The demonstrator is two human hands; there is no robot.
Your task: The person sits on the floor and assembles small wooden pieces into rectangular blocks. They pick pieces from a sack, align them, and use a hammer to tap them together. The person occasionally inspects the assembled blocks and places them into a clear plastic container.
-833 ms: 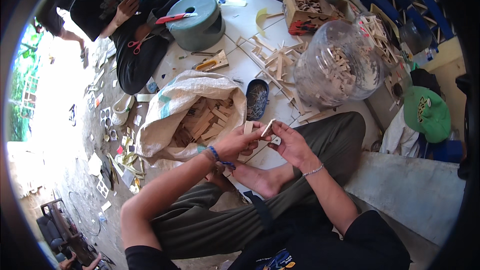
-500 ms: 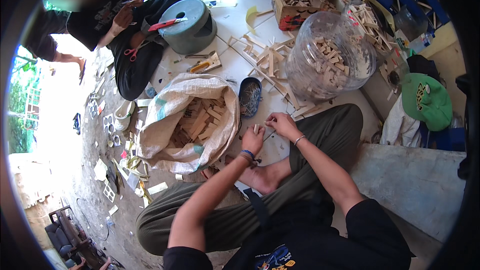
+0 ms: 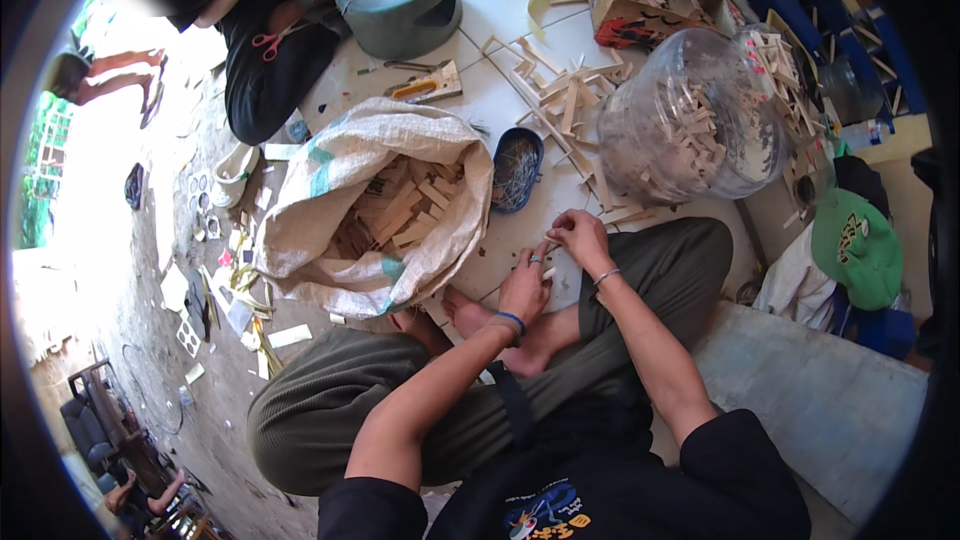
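My left hand (image 3: pixel 522 290) is closed around a small pale wood piece (image 3: pixel 548 273), of which only an end shows beside the fingers. Just beyond it, the fingers of my right hand (image 3: pixel 580 238) are pinched together close to the left fingertips; whatever they grip is too small to make out. In front of my hands lies a blue oval tin (image 3: pixel 517 172) holding many thin pin-like metal bits. To its left stands an open woven sack (image 3: pixel 330 155), its rim rolled down, with many flat wood pieces (image 3: pixel 405 205) inside.
A clear plastic tub (image 3: pixel 690 120) of small wood pieces lies at the right, near wooden frames (image 3: pixel 570 105) on the tiles. Farther off are a cardboard box (image 3: pixel 640 0) and a grey-green stool (image 3: pixel 400 10) bearing a red-handled cutter. Another person sits far left, near scissors (image 3: pixel 268 45).
My left hand has turned, its back now facing up, and shifted slightly right and down. My right hand stays pinched beside it. The view has shifted, and the other person's hands sit higher in it.
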